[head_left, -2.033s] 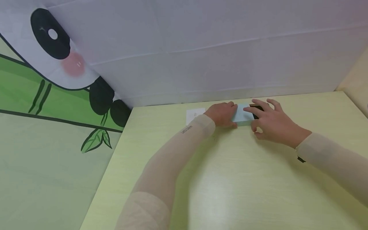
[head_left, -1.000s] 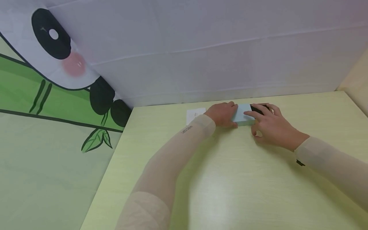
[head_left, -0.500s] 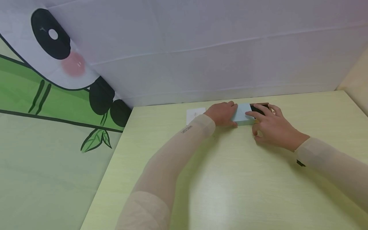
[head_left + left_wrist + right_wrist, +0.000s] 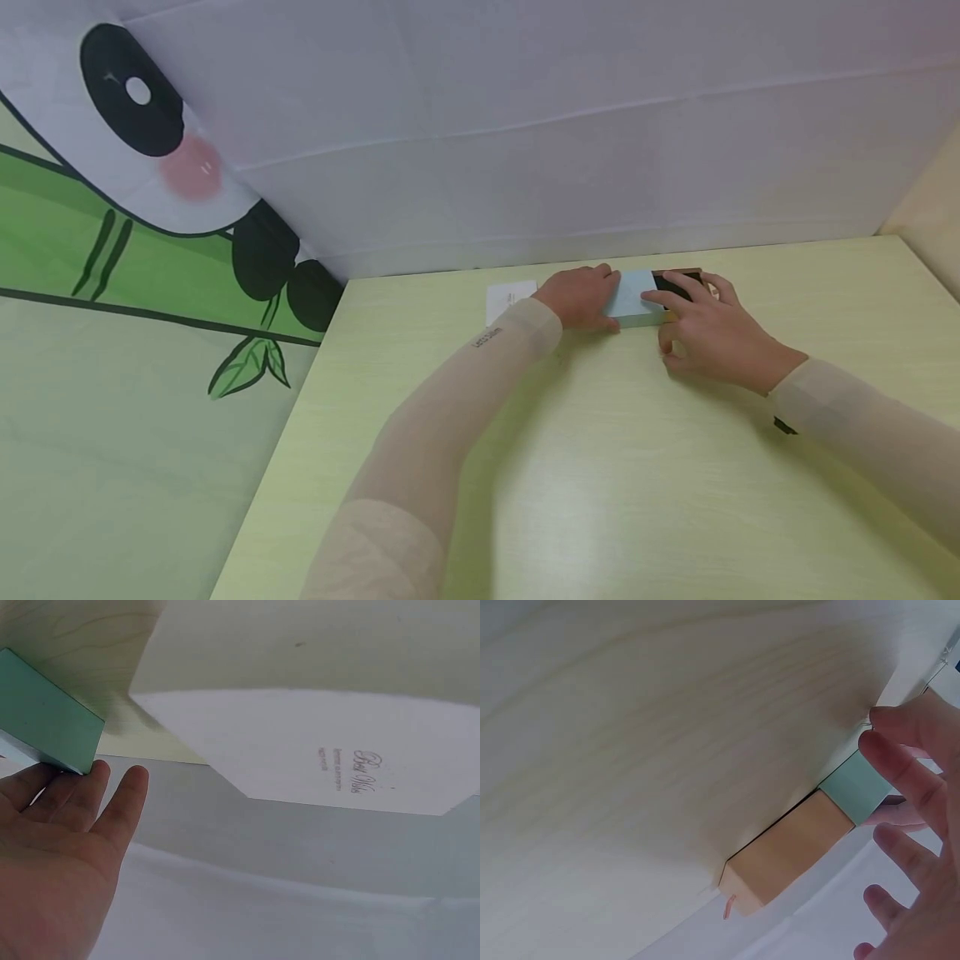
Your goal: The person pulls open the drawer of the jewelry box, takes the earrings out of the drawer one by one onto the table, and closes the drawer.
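On a pale wooden table (image 4: 645,500), two arms in light fabric reach across from the near side of a small box (image 4: 634,310). The right hand (image 4: 701,333) is poised over the box's right end, thumb and forefinger nearly meeting and the other fingers spread; it appears to hold nothing, though whether a fingertip touches cannot be told. The left hand (image 4: 577,297) grips the box's left end, thumb on the near side and fingers on the far. The box lies flat, partly open: a mint cover (image 4: 857,787), with an orange-brown drawer (image 4: 791,841) jutting from its right end, a small tab (image 4: 729,907) hanging loose at the drawer's tip. The work looks about midway, the drawer partly outside the cover and its remainder presumably within. What is left, by that reading, is the stretch where the two overlap. The drawer's inside shows dark, any contents impossible to make out. Left of the box, partly behind the wrist, lies a white packet (image 4: 510,298) printed with script. Beyond the box hangs a pale backdrop (image 4: 480,125), a cartoon face (image 4: 191,171) at far left.
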Demonstrator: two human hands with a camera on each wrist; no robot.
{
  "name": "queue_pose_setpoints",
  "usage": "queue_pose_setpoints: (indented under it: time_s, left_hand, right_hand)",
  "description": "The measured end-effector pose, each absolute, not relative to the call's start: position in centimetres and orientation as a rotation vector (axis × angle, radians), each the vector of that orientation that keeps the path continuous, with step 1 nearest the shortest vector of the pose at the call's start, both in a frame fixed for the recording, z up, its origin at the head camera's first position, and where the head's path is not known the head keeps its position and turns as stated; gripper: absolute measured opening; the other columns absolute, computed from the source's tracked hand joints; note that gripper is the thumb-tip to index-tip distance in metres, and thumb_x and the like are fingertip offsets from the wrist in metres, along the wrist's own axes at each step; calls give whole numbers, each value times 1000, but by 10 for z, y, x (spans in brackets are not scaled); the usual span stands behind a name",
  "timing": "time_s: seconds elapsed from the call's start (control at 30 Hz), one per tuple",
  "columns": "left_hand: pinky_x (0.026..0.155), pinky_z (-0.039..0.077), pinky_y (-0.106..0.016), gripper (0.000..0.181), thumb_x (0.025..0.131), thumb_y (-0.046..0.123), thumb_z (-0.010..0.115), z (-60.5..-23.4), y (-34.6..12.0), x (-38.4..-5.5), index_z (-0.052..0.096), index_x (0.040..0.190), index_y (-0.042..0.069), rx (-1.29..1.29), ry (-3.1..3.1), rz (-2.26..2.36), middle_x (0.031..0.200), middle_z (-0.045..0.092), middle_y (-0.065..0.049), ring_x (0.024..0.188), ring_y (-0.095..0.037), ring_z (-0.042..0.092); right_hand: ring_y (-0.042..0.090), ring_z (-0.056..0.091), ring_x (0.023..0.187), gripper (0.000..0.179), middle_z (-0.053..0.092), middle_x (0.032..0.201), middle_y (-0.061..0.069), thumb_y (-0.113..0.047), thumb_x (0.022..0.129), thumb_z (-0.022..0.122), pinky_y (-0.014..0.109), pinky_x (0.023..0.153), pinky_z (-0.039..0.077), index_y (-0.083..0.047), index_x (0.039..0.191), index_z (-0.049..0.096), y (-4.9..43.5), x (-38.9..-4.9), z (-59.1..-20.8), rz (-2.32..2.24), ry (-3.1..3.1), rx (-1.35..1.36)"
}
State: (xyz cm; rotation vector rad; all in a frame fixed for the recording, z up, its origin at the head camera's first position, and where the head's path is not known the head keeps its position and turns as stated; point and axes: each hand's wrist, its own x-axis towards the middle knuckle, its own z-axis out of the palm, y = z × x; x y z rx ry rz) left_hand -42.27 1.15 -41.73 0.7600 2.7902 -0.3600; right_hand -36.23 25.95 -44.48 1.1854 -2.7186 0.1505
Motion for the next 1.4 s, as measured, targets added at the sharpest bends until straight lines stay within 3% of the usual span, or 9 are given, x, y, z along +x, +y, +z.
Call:
queue_pose_setpoints:
  time_s: [0.57,0.9,1.4]
  left_hand:
    - [129,58,-34,94,113,69,70,-413,16,-438,39,183,14,713,2800,-363,176,58,-2,151,-16,67]
    - [127,59,-35,94,113,69,70,-412,18,-449,40,181,12,700,2807,-347,174,59,-3,149,-16,68]
    - [132,56,-35,96,114,71,68,-415,15,-434,36,184,14,723,2787,-391,180,54,-2,155,-16,65]
  right_hand:
    - [53,37,172,23,65,170,14,-21,90,95,87,129,29,-36,81,80,272,-388,-441,177,-2695,1209]
    - [53,34,174,13,60,174,15,-25,89,97,86,130,29,-31,91,86,279,-412,-416,151,-2701,1199]
    - [55,29,175,16,55,178,17,-28,91,99,86,132,23,-26,104,91,280,-414,-401,110,-2750,1116]
